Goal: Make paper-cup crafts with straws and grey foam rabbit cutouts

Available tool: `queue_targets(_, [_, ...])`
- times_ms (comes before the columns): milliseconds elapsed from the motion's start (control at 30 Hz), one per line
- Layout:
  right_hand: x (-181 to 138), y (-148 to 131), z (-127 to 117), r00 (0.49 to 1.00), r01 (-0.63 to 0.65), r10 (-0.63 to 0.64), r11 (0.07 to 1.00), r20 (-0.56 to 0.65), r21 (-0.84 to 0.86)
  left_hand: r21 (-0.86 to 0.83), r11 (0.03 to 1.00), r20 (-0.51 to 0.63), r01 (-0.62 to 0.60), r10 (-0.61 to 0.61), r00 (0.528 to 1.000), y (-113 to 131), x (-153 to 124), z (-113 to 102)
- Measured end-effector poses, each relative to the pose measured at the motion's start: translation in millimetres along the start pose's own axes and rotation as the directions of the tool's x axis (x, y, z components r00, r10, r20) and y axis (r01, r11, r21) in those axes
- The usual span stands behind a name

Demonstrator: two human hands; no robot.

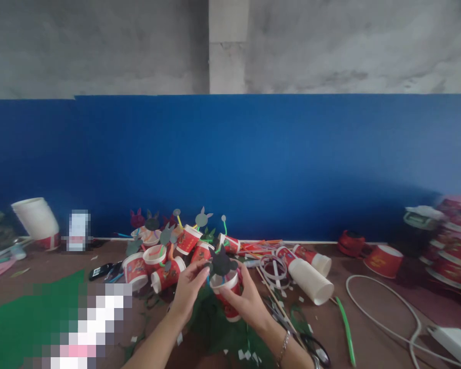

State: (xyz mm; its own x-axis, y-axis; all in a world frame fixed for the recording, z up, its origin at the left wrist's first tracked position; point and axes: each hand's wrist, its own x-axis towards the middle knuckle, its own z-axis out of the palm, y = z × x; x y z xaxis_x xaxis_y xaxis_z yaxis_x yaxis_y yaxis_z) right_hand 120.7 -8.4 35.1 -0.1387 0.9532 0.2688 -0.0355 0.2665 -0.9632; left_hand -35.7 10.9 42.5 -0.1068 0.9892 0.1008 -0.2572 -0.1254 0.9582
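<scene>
Nearest: white paper scraps (248, 354) on the tabletop (376, 310), + a bent green tube (346, 330) off to the R. Just beyond, R hand (249, 297) has a red paper cup (232, 311) betw. thumb & fingers, cup approx. upright w/ a slight tilt. L hand (188, 289) is at the cup's L rim, thumb & fingertips drawn together, seemingly pinching a small dark disc (208, 266); exact contact too small to tell. So cup sits betw. both hands, in the R grip, w/ a dark eared cutout (220, 263) up over its rim. Step in hand: prob. adjusting disc/cutout. Next move calls for steady R grip w/o denting cup, light L fingertips. Behind: similar decorated cups (189, 239), then blue wall panel (230, 169).
</scene>
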Motion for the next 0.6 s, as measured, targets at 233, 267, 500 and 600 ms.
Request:
queue_targets(233, [-1.5,-3.1,1.6,1.0,-0.011,0.011,0.999,0.006,0.04,0.007,1.0,0.06,0.023,-0.023,0.998,0.7,-0.2,-0.1])
queue_targets(267, [-1.6,-3.4,2.0,1.0,-0.009,0.008,0.999,0.008,0.044,0.009,1.0,0.06,0.012,-0.013,0.998,2.0,-0.9,0.5])
queue_targets(500, [-2.8,-5.0,3.9,1.0,-0.006,0.005,0.999,0.029,0.044,0.059,0.997,0.069,-0.05,0.046,0.997,2.7,-2.8,0.9])
queue_targets(600, [-3.4,-6.2,4.9,0.999,-0.011,0.009,0.998,0.035,0.063,0.07,0.996,0.065,-0.053,0.048,0.997,0.2,-2.0,-0.2])
